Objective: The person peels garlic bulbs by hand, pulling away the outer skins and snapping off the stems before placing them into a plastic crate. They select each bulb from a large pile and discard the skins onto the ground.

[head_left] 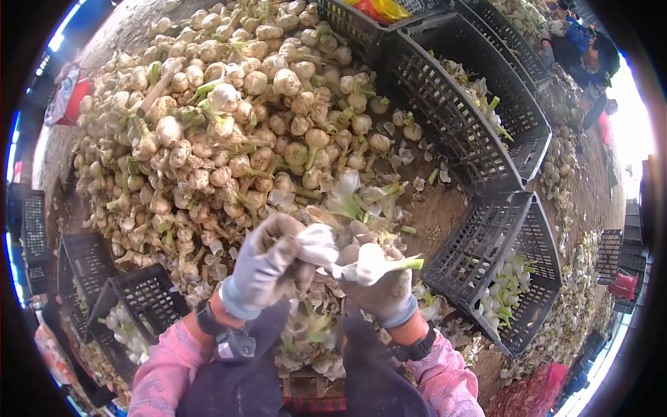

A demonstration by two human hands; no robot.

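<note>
My left hand (267, 264), in a dirty white glove, is closed on a pale garlic bulb (317, 244) at the middle of the view. Just to its right, my right hand (382, 295), also gloved, holds a second white bulb (370, 264) whose green stem points right. The two bulbs are close together; whether they touch is unclear. Loose peelings (347, 198) lie just beyond my hands. Beyond them spreads a large heap of soil-stained garlic (229, 139). More peelings and leaves (309, 337) lie between my knees.
Black crates (462, 236) stand at the right, some holding trimmed garlic (511, 292). Other crates (149, 295) are at the lower left. A person (587, 52) is at the upper right. A red net bag (531, 393) lies at the lower right.
</note>
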